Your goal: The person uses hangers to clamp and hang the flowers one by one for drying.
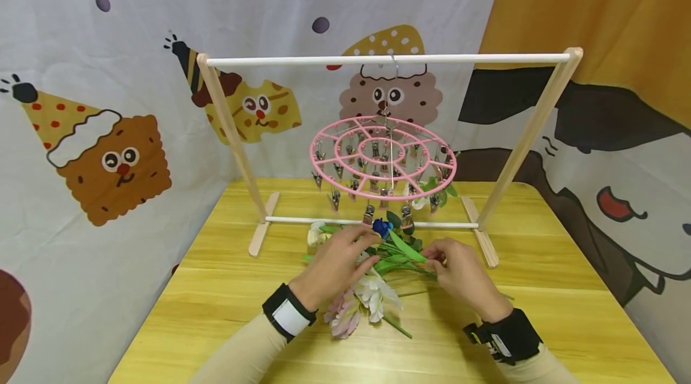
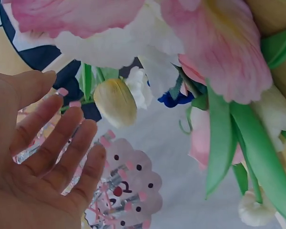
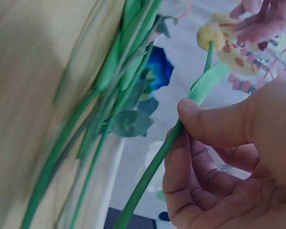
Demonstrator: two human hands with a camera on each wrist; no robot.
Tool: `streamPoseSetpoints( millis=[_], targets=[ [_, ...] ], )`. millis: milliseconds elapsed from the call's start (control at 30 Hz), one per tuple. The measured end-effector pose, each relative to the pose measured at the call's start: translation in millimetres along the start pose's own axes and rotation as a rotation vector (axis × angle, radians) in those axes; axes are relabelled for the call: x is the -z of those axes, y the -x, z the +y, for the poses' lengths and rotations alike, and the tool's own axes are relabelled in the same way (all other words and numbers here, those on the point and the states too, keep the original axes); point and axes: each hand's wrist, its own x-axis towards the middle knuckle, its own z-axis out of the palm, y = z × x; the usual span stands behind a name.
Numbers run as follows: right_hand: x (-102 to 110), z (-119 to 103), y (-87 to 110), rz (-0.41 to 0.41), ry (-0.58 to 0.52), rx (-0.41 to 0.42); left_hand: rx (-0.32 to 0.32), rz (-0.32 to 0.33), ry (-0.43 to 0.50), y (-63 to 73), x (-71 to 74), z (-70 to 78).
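Note:
My right hand (image 1: 459, 269) pinches the green stem (image 3: 155, 164) of a yellow tulip (image 3: 210, 36) between thumb and fingers. A broad green leaf (image 3: 209, 82) grows from that stem, just past the fingertips. My left hand (image 1: 336, 267) is over the flowers with its fingers spread and relaxed; in the left wrist view its palm (image 2: 43, 176) is bare, and the tulip bloom (image 2: 115, 102) appears beyond its fingertips. Below and between the hands lie artificial flowers: a blue rose (image 1: 381, 228), a white bloom (image 1: 376, 294), a pink bloom (image 1: 342, 317) and several green stems (image 3: 90, 143).
A wooden rack (image 1: 520, 147) with a white top rail (image 1: 302, 61) stands on the wooden table (image 1: 216, 306). From the rail hangs a pink round clip hanger (image 1: 318, 174) with many metal clips, close behind the hands. A white flower (image 1: 420, 201) shows behind the hanger.

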Motion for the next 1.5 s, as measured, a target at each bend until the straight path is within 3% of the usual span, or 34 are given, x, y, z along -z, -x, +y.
streamPoseSetpoints(
  millis=[233,400,600,767,1000,1267,1500],
  targets=[
    [-4,-25,-1.1,0.041,0.027,0.142,-0.068,0.011,0.006,-7.5,-2.8,6.9],
    [-10,-42,-6.3,0.08,0.062,0.281,-0.056,-0.009,-0.066,-11.7,-3.2,12.1],
    [-15,-55,-11.2,0.13,0.056,0.384,-0.009,-0.029,-0.099,-14.7,-1.8,15.7],
    [-18,-58,-12.0,0.149,0.022,0.415,0.015,-0.033,-0.117,-15.0,-0.1,16.6],
    [-18,-54,-11.0,0.172,0.014,0.464,0.023,-0.016,-0.052,-11.5,-1.4,15.6],
    [-7,-51,-6.9,0.17,0.008,0.399,0.067,0.009,0.018,-5.0,-2.0,11.4],
    [6,-48,-5.2,0.273,0.014,0.43,0.103,0.036,0.048,3.8,0.2,5.4]
  ],
)
